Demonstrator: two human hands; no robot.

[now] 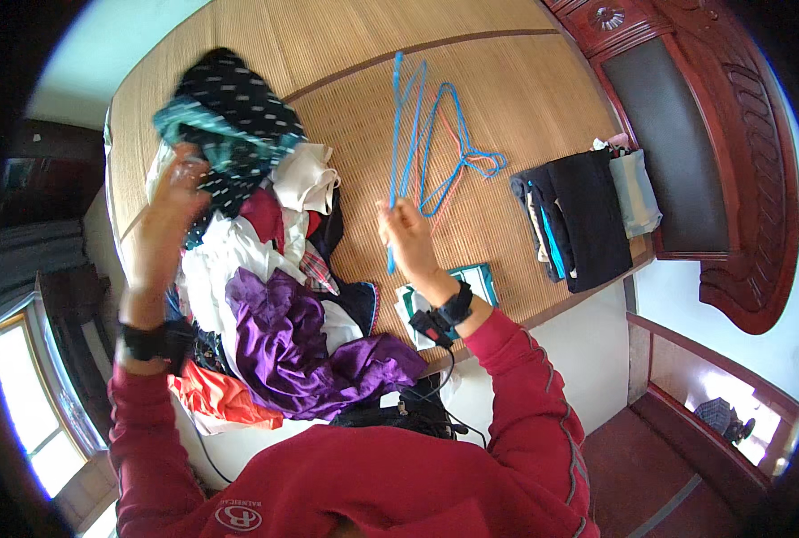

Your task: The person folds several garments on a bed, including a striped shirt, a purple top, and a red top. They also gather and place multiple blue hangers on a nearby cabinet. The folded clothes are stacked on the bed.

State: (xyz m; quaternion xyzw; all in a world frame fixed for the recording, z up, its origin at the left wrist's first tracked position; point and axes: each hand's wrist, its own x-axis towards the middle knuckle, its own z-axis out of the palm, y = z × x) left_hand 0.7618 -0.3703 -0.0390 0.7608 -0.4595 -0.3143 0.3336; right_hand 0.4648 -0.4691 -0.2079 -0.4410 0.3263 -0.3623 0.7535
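Note:
My left hand [183, 178], blurred by motion, is closed at the edge of a black garment [234, 94] with white marks and a teal part. The garment is blurred too, and the fingertips are hard to make out. Below it spreads a heap of clothes with white cloth [214, 259], a shiny purple garment [281, 343] and an orange cloth [228, 397]. My right hand [409, 235] grips a thin blue clothes hanger [396, 128], held nearly upright in the picture. Just beyond it, more blue hangers [463, 151] and a red-orange one [448, 195] lie tangled on the woven mat [366, 148].
Folded dark clothes [584, 215] are stacked at the mat's right, beside a carved wooden headboard [675, 134]. A green-and-white packet [476, 282] lies under my right forearm. Black cables [450, 383] hang near my body. A window [33, 397] is at lower left.

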